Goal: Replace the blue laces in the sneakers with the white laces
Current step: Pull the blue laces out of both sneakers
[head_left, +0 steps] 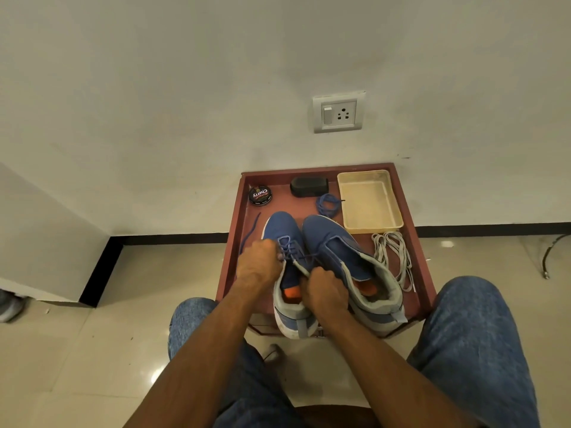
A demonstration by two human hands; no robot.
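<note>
Both hands are down on the nearer-left sneaker [285,251], and the grip sits right at its lacing. The left hand [258,267] is curled with its fingertips pinched on the blue lace [289,247] where it crosses the upper eyelets. The right hand [324,293] is closed in a fist just beside it, at the shoe's collar, its fingers wrapped round a pale end of the lace that runs up from the fist toward the eyelets. The two hands are close but not touching.

Immediately to the right of the grip stands the second sneaker [343,257], side by side with the first, toes pointing away from the person; no lace shows in its eyelets. Beyond it, further right, the white laces [394,257] lie in a loose bundle on the red surface [414,242]. Just past the toes of the shoes a removed blue lace [328,204] lies coiled, and another blue strand [248,233] trails out to the left of the left hand, along the surface's edge.

Farther off, against the wall, a cream tray [398,208] sits at the right corner, a dark shoe brush [309,186] in the middle, and a round polish tin [260,195] at the left. The person's knees in blue jeans [463,350] flank the surface, above a glossy tiled floor [77,350].
</note>
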